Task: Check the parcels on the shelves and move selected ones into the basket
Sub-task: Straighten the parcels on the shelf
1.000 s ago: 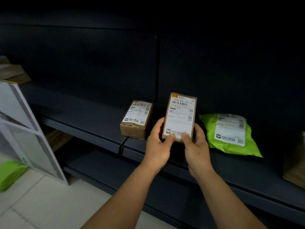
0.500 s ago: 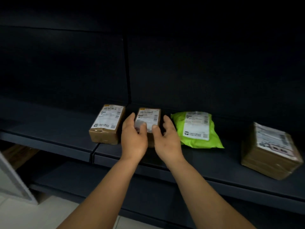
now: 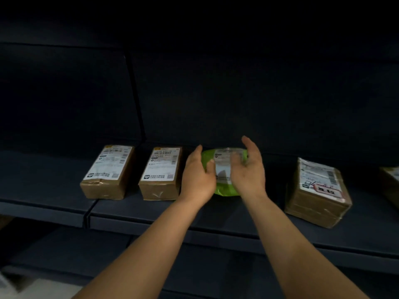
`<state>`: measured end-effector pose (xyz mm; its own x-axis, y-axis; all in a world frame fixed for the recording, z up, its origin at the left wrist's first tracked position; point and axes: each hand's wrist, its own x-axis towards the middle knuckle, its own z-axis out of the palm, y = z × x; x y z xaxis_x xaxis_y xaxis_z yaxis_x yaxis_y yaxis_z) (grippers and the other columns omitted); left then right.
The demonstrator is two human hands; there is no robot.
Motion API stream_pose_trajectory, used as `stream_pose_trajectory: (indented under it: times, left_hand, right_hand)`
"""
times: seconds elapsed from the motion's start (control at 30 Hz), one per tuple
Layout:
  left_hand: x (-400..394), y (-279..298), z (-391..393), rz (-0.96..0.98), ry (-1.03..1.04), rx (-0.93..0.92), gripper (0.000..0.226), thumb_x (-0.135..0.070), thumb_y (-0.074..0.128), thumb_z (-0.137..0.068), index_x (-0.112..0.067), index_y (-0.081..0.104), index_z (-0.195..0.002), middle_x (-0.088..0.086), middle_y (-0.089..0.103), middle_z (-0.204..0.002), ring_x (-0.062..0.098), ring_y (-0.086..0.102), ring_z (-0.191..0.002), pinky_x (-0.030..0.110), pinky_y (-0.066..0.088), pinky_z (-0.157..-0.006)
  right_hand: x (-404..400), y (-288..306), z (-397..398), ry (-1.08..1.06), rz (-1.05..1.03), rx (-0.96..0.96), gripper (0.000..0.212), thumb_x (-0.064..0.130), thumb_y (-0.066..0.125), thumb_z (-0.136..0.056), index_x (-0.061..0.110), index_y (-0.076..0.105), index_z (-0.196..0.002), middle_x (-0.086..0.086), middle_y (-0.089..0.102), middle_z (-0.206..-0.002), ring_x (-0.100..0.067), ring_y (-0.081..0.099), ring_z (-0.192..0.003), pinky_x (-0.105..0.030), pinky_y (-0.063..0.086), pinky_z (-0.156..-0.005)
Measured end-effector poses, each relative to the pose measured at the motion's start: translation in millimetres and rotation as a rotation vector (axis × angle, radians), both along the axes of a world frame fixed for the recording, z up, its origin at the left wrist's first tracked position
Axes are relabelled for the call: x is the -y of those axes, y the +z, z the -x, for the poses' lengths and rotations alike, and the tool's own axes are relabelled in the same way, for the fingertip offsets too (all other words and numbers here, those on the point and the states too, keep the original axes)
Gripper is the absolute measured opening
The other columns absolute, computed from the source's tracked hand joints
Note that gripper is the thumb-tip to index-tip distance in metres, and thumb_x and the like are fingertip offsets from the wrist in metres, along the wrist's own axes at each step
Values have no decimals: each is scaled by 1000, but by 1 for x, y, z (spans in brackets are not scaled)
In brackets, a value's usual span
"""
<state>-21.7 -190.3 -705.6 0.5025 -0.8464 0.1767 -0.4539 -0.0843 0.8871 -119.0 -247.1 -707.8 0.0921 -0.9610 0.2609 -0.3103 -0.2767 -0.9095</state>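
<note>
Fingers point(image 3: 210, 167) of left hand point(image 3: 197, 178) and right hand point(image 3: 248, 171) spread, straight, flanking green bag point(image 3: 224, 188) on shelf point(image 3: 194, 210) between boxes; close on both edges, lift level, label up; thin plastic likely slips; basket unseen.

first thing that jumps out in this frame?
The green bag, the only bright thing on the dark shelf, sits mid-frame between the left hand and right hand, both open at its sides. Two label-up brown boxes lie left of it; a taped bundle lies right.
</note>
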Motion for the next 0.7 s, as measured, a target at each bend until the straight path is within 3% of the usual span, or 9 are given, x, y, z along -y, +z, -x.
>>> stream_pose_trajectory:
  times: [0.17, 0.27, 0.37, 0.47, 0.6, 0.7]
  left_hand:
    - [14, -9, 4, -128, -28, -76, 58, -22, 39, -102, -14, 14, -153, 5, 19, -158, 18, 25, -143, 23, 20, -113]
    - [18, -18, 2, -177, 2, -187, 57, -23, 39, -102, -14, 15, -153, 7, 26, -156, 22, 31, -140, 27, 26, -112]
    - [18, -29, 1, -178, 29, -307, 44, -20, 39, -102, -15, 35, -146, 8, 46, -145, 23, 47, -129, 32, 39, -106]
    - [15, -35, 4, -106, 14, -371, 33, -12, 37, -102, -18, 53, -130, 6, 63, -120, 17, 60, -105, 26, 48, -85]
    - [10, -36, 5, -39, -22, -408, 40, -11, 35, -102, -23, 49, -138, 0, 64, -121, 12, 61, -105, 22, 49, -83]
    - [6, -36, 5, 12, -40, -401, 44, -9, 34, -102, -27, 47, -139, -1, 64, -121, 10, 61, -106, 22, 49, -86]
  right_hand:
    - [24, -9, 21, -6, -234, -22, 61, 28, 55, -96, 28, 28, -151, -3, 41, -150, -23, 48, -130, -41, 44, -106]
    - [24, -14, 27, 24, -397, 31, 62, 28, 55, -97, 24, 26, -152, -4, 49, -143, -24, 54, -122, -32, 47, -96]
    - [21, -23, 29, 61, -481, 103, 48, 25, 54, -98, 19, 42, -144, -5, 59, -129, -20, 61, -105, -30, 52, -82]
    - [18, -29, 29, 94, -485, 175, 37, 19, 52, -99, 18, 49, -136, -2, 62, -110, -13, 61, -88, -21, 49, -62]
    - [17, -34, 31, 111, -448, 238, 33, 16, 52, -99, 21, 53, -132, 8, 65, -99, -5, 63, -84, -20, 50, -62]
    - [13, -36, 31, 122, -438, 271, 33, 16, 52, -100, 24, 54, -132, 7, 67, -103, -9, 66, -91, -27, 55, -73]
